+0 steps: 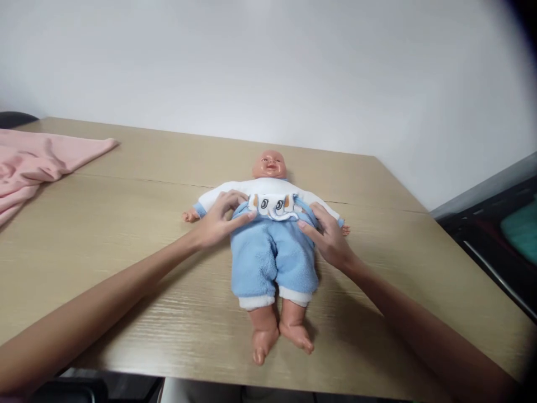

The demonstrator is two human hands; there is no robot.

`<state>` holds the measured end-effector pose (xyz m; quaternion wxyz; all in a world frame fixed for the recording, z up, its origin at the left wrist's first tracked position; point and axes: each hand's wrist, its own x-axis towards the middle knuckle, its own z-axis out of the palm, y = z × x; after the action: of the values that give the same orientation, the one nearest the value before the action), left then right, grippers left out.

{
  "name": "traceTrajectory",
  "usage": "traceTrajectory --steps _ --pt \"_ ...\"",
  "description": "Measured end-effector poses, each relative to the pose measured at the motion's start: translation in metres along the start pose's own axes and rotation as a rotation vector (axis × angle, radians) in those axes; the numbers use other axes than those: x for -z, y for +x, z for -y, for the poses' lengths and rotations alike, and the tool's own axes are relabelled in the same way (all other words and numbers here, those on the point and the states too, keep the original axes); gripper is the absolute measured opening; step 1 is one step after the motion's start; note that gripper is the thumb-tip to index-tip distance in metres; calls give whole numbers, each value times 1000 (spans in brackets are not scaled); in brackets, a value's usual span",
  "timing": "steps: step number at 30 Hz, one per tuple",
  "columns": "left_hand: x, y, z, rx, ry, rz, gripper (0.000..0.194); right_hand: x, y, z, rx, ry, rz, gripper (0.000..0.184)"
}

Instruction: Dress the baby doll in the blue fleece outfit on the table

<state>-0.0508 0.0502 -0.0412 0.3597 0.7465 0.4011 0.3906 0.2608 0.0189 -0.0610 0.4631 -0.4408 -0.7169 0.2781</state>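
Note:
A baby doll (271,165) lies on its back on the table, its head at the far side and its bare feet towards me. It wears a white top (235,193) with blue cuffs and fleecy blue overalls (254,260) with white leg cuffs. The overalls' bib (272,206), with an animal face on it, is bunched at the doll's belly. My left hand (222,218) pinches the overalls at the bib's left side. At the right side my right hand (329,232) grips the overalls' edge between thumb and fingers.
The wooden table (159,313) reaches back to a white wall (210,67). A pink cloth (46,159) lies crumpled at the table's far left. Beyond the right edge stands something dark with a teal item (522,229).

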Motion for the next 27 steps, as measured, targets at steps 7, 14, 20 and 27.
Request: traceTrajectory --steps 7,14,20,27 --pt "-7 28 6 181 -110 -28 51 -6 52 -18 -154 143 129 41" --pt "20 -7 38 129 76 175 43 12 -1 -46 -168 -112 167 46" --pt "40 -15 45 68 -8 316 37 43 -21 -55 -132 41 400 45" --pt "24 -19 45 99 -229 255 29 16 -25 -45 -244 326 233 64"
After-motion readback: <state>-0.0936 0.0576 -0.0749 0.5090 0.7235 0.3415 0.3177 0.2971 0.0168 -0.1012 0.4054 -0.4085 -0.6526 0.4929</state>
